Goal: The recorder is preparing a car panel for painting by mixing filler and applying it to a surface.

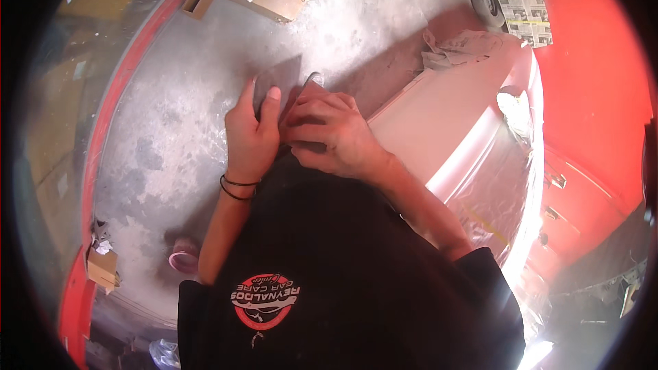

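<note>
In front of my dark shirt, both hands are on a thin dark grey sheet (284, 75) that looks like sandpaper. My left hand (252, 133) holds its left side, the thumb lying over the near face and the fingers behind. My right hand (336, 133) is closed at the sheet's right edge, with its fingers curled and bunched near the left palm. The lower part of the sheet is hidden behind my fingers. Just beyond the right knuckles, a shoe tip (315, 78) shows on the floor.
To my right stands a pale car panel (439, 113) with clear plastic sheeting (490, 195) over it. Behind it is a red surface (589, 82). Cardboard boxes (274, 7) lie at the far end of the concrete floor (164, 116). A pinkish bucket (184, 258) stands at my left.
</note>
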Motion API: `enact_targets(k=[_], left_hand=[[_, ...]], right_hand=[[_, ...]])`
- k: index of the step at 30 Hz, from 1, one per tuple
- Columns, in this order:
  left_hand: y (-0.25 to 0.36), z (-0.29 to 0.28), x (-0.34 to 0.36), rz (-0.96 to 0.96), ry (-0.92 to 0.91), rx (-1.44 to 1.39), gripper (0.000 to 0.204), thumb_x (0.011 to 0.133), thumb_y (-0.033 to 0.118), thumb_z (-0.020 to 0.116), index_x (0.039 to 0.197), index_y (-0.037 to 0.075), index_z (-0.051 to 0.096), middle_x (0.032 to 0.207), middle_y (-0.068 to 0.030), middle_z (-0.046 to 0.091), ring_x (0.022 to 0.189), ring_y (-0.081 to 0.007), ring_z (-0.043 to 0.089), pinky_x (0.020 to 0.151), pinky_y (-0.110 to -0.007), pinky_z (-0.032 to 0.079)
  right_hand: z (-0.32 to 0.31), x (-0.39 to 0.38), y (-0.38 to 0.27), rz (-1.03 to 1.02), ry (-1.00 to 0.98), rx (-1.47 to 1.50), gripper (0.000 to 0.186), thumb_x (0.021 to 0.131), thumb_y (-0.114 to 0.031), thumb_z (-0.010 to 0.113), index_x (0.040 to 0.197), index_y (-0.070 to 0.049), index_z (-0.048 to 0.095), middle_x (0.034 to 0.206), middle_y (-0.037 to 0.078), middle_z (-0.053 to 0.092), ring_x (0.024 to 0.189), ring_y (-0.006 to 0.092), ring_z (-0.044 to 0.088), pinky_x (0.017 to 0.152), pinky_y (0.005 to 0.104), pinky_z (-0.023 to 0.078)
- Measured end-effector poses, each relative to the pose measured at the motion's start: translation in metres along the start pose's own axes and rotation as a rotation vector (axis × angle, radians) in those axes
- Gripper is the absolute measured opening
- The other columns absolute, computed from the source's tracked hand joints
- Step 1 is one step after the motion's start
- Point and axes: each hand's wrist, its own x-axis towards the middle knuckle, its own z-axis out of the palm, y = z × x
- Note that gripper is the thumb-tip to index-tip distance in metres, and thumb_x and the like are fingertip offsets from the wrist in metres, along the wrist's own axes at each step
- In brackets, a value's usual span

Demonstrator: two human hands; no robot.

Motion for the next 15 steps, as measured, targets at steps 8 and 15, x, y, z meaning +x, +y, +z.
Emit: enact_targets(k=[8,15], left_hand=[[-0.03,0.074,0.062,-0.298,0.327,-0.48,0.042,0.121,0.03,0.066,0.152,0.002,0.066,0.144,-0.0094,0.073,0.129,-0.0211,0.07,0.111,-0.038,0.056],[-0.106,0.169,0.067,-0.773,0.256,-0.923,0.05,0.121,0.037,0.064,0.16,0.006,0.06,0.148,-0.0121,0.071,0.133,-0.0292,0.071,0.114,-0.047,0.058]], right_hand=[[-0.01,-0.011,0.082,-0.03,0.215,0.54,0.046,0.08,-0.009,0.096,0.125,-0.021,0.088,0.139,0.0,0.071,0.144,0.0299,0.063,0.124,0.0502,0.044],[0.008,-0.068,0.241,0.097,0.132,0.711,0.051,0.082,0.0,0.097,0.131,-0.009,0.085,0.146,0.009,0.066,0.152,0.0357,0.057,0.128,0.0511,0.045]])
